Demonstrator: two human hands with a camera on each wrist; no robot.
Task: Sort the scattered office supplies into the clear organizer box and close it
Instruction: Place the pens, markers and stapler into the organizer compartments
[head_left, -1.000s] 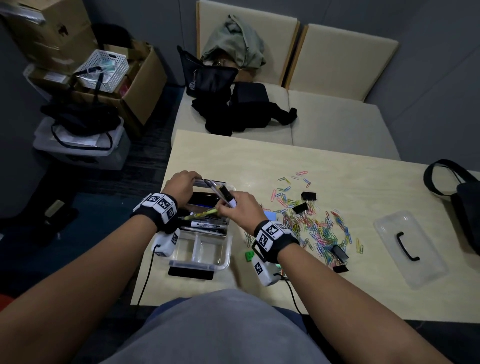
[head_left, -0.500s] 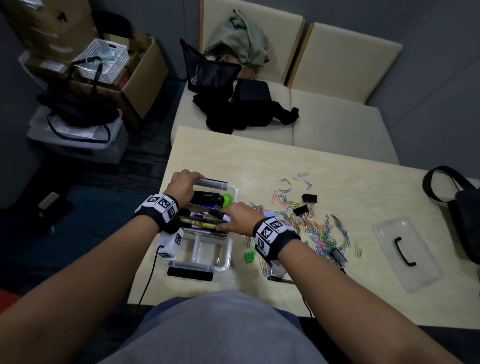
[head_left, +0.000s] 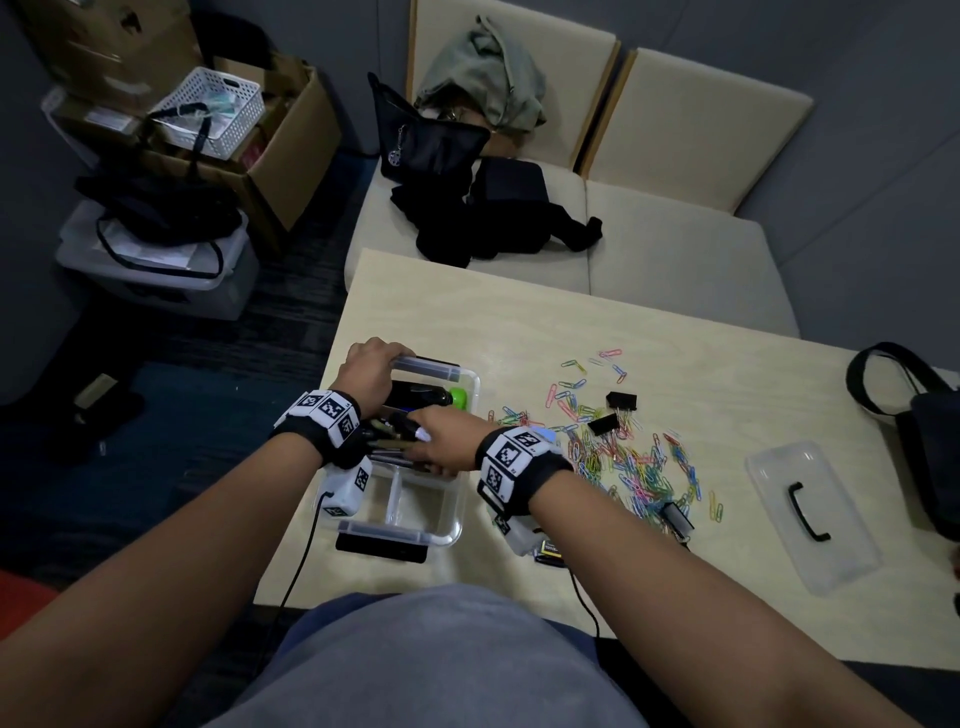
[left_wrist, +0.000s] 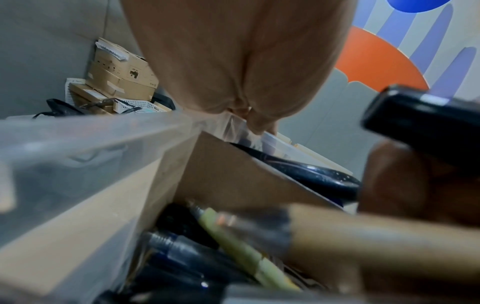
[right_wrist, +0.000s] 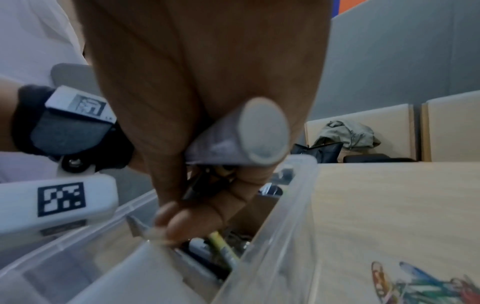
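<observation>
The clear organizer box stands at the table's left edge, lid off. My left hand grips its far left corner; the left wrist view shows the fingers curled on the rim. My right hand is low in the middle compartment and grips a bundle of pens and a grey marker. More pens lie in that compartment. A black item and a green one sit in the far compartment. Coloured paper clips and black binder clips lie scattered to the right of the box.
The clear lid with a black handle lies at the table's right. A black bag sits on the right edge. A binder clip lies near the front. A sofa with bags stands behind the table; cardboard boxes stand at far left.
My right hand has come down with the bundle of pens from above the box into its middle compartment. The left hand has kept its grip on the far corner.
</observation>
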